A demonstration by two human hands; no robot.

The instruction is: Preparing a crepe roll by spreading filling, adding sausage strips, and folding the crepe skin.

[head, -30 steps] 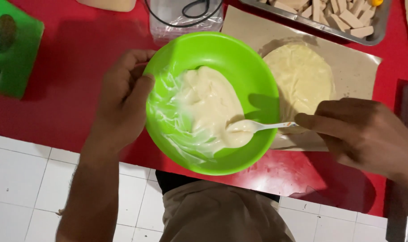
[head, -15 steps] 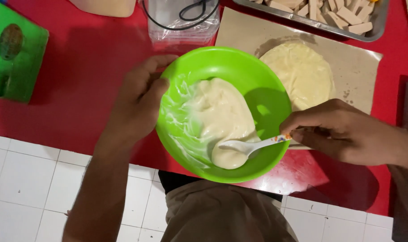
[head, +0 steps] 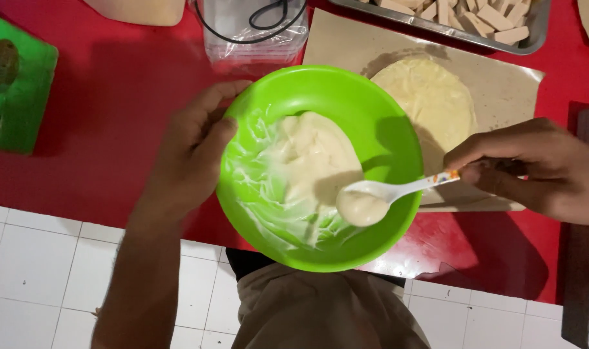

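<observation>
Since the earlier frame the white spoon point(head: 388, 196) has risen out of the pale batter point(head: 314, 168) with a full load, and the green bowl point(head: 365, 103) sits slightly lower and nearer the table edge; the left hand point(head: 191, 152) is closed round the bowl's left rim, thumb over the lip and inside the wall, holding it tilted above the red table point(head: 113, 110); the right hand point(head: 540, 168) pinches the spoon's patterned handle between thumb and fingers, otherwise curled shut. Progress, judged from the layout: one round pale sheet point(head: 430, 103) already lies on the brown paper point(head: 501, 84) beside the bowl, and smears on the bowl wall suggest part of the batter has been drawn off; a good portion remains in the bowl, and the loaded spoonful has not been set down anywhere. Count: one bowl, one spoon, one sheet, one brown paper, one metal tray point(head: 533, 35) of cut pale sticks at the far edge, one clear plastic container point(head: 255, 39) with a black cable, one green object point(head: 16, 97) at far left.
</observation>
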